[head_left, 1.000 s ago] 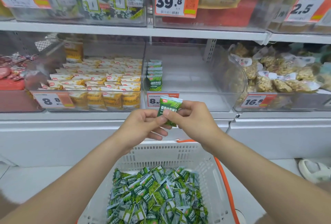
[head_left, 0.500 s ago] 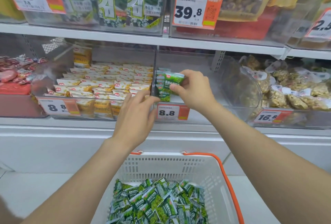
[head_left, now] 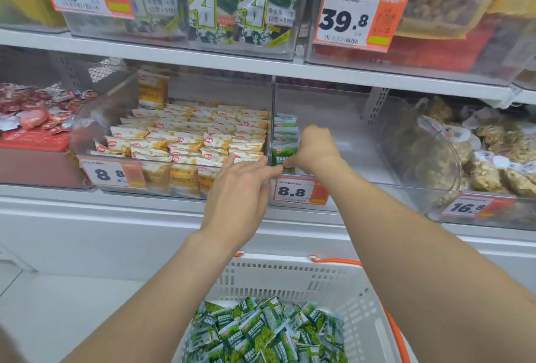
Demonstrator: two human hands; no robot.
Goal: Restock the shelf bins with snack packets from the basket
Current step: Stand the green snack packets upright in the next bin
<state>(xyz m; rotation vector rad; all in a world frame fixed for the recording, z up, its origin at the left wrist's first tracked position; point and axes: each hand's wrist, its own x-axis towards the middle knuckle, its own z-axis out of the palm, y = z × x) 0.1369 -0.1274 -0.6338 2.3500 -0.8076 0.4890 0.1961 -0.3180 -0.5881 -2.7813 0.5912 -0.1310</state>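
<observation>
Packet (head_left: pixel 282 156) pinched in my right hand (head_left: pixel 314 148), at the front of the row (head_left: pixel 285 127), left side of bin (head_left: pixel 356 142). My left hand (head_left: pixel 240 185) is flat, fingers straight, tips at the bin's lip beside it. Judgement: seat it upright, flush to the row, then release. Half a second back the packet was above the row; now lowered.

The snack packets (head_left: pixel 261 333) heaped in the basket (head_left: pixel 290 278) are green, mottled darker, with white lettering; the basket is white, slotted in a grid, with an orange handle (head_left: pixel 336 260). At the front edge of the clear bin (head_left: pixel 362 130) stands a green packet (head_left: pixel 282 156) with a small red logo, the row (head_left: pixel 285 127) behind it paler green and white. The yellow packets (head_left: pixel 188 136) in the bin to the left are part white with red logos, and the price tag (head_left: pixel 300 191) is white and orange with black digits.
</observation>
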